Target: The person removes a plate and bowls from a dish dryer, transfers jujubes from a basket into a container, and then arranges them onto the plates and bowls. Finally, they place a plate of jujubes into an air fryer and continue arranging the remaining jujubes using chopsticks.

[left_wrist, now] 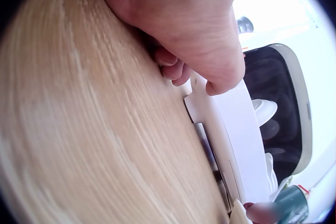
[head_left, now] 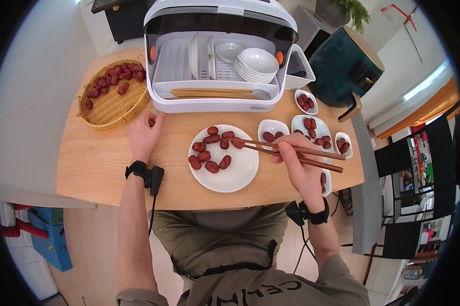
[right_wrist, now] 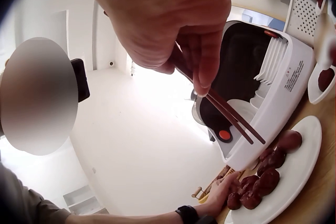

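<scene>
In the head view my right hand holds a pair of brown wooden chopsticks. Their tips reach over the round white plate, overlapping a dried red date near its right side. The right wrist view has the chopsticks with tips slightly apart and nothing between them. Several wrinkled dates lie on the plate. My left hand rests on the wooden table left of the plate, fingers loosely curled, holding nothing; in the left wrist view its fingertips lie close to the tabletop.
A round wicker basket with dates stands at the back left. Behind the plate is an open white dish box with bowls, plates and light chopsticks. Small white dishes of dates line the right, near a dark green air fryer.
</scene>
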A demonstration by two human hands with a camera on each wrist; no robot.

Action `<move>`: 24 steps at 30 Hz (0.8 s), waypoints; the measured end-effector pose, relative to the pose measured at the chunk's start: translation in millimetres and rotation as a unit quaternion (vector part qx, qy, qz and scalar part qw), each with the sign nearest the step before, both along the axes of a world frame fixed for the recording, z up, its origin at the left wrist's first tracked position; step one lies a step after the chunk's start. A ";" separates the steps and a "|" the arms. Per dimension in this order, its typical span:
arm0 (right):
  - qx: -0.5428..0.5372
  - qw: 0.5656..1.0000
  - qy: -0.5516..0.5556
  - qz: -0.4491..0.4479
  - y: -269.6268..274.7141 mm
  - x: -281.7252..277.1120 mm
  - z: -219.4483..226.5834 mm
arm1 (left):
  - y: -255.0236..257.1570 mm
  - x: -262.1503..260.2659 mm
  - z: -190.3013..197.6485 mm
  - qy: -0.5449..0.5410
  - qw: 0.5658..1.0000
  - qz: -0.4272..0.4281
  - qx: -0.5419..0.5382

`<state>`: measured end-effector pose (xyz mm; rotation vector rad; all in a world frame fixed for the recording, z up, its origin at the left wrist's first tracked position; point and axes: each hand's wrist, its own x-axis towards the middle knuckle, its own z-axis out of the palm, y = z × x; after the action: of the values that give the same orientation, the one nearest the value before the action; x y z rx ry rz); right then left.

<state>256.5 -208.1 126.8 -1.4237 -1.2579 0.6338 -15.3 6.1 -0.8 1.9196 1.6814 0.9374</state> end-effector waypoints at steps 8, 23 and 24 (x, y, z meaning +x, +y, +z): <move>-0.021 0.999 0.043 -0.006 44.9 -9.9 -14.7 | -2.4 0.4 2.9 -0.025 1.000 -0.002 -0.005; -0.040 0.999 0.009 0.025 49.7 -16.3 -3.9 | -1.0 -0.2 3.8 0.002 1.000 0.001 -0.018; -0.042 0.999 0.025 0.020 46.6 -17.7 -3.3 | -1.5 -0.1 2.9 0.003 1.000 0.003 -0.016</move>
<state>238.8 -161.5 123.5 -1.4456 -1.2351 0.7530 -15.5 4.6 2.1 1.9004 1.6954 0.9020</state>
